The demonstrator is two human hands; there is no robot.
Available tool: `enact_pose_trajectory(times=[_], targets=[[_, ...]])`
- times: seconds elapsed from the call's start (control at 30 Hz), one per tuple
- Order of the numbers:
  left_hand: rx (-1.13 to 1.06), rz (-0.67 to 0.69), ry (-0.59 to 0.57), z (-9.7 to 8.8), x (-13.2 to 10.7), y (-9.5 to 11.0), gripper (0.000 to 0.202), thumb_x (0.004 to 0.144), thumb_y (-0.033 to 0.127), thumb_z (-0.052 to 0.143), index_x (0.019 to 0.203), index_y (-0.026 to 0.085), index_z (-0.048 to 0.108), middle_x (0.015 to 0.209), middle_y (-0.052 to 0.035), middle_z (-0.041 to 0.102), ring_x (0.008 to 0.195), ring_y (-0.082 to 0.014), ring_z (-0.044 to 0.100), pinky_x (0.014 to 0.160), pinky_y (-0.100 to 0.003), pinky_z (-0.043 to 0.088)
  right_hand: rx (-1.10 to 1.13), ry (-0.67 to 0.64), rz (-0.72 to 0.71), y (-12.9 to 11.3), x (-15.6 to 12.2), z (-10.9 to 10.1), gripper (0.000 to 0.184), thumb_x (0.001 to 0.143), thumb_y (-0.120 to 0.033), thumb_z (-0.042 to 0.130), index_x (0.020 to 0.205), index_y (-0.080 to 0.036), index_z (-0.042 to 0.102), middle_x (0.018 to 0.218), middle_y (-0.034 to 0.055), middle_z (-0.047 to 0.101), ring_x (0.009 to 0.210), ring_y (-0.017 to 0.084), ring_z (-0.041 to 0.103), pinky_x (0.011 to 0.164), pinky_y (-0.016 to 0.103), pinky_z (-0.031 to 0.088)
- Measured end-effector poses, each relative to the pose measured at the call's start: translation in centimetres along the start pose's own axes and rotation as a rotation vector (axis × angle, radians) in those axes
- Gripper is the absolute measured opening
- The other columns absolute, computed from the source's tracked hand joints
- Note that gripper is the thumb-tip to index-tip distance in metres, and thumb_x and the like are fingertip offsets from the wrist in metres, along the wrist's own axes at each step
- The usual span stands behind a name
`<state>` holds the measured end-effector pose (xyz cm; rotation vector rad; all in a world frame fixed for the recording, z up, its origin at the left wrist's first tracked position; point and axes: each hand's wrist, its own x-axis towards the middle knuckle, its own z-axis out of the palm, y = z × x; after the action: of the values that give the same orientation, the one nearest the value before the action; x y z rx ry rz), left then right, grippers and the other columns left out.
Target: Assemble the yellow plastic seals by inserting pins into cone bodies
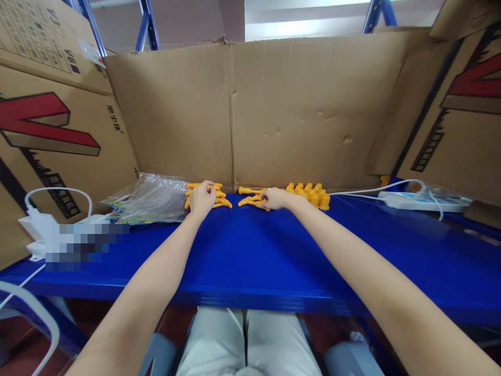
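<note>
**Close Quarters Invite Knocks and Slips**

We see the left hand resting over a pile of curved yellow pieces, just beside the clear plastic bags. The right hand is at a smaller group of slender yellow pieces, its fingers bent near their right-hand ends. We cannot tell whether either hand grips a piece or merely touches one, since the fingertips are too small and partly hidden. All these pieces lie at the back of the blue tabletop, near the cardboard panel.

We judge the likeliest trouble to be a knock: the stubby yellow pieces stand close together just beyond the right wrist, so a careless sweep could topple them. Because the curved pieces overlap, we think lifting one could drag its neighbours along. The loose film might snag the left fingers and slide. Reaching this far with both arms, we could also lose some fine control.
</note>
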<state>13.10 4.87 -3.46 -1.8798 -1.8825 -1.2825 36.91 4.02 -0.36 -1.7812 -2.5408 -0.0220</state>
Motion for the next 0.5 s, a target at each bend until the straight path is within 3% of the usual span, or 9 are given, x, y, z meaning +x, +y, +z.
enact_pose_trajectory(times=[0.17, 0.33, 0.5], targets=[[-0.009, 0.018, 0.001, 0.1, 0.0, -0.2, 0.029, 0.082, 0.024, 0.044, 0.097, 0.021, 0.069, 0.083, -0.0051, 0.073, 0.082, -0.0209, 0.067, 0.075, -0.03, 0.049, -0.076, -0.022, 0.088, -1.6, 1.1, 1.0, 0.031, 0.087, -0.034, 0.052, 0.108, -0.017, 0.068, 0.115, 0.0136, 0.068, 0.106, 0.028, 0.062, 0.082, 0.035, 0.046], [-0.042, 0.084, -0.071, 0.3, -0.1, 0.0, 0.028, 0.082, 0.022, 0.046, 0.1, 0.02, 0.068, 0.075, -0.0039, 0.072, 0.074, -0.0196, 0.067, 0.071, -0.03, 0.049, -0.101, 0.043, 0.056, -1.9, 1.5, 2.8, 0.033, 0.089, -0.027, 0.051, 0.117, -0.017, 0.064, 0.121, 0.0149, 0.065, 0.112, 0.03, 0.058, 0.092, 0.043, 0.039], [-0.086, 0.201, -0.16, 0.8, -0.5, 0.4, 0.033, 0.084, 0.023, 0.048, 0.114, 0.02, 0.063, 0.096, -0.0059, 0.072, 0.087, -0.0189, 0.067, 0.082, -0.031, 0.05, -0.119, 0.189, -0.019, -1.9, 0.7, 2.6, 0.028, 0.09, -0.022, 0.049, 0.113, -0.016, 0.063, 0.117, 0.0145, 0.065, 0.108, 0.028, 0.06, 0.089, 0.042, 0.036]])
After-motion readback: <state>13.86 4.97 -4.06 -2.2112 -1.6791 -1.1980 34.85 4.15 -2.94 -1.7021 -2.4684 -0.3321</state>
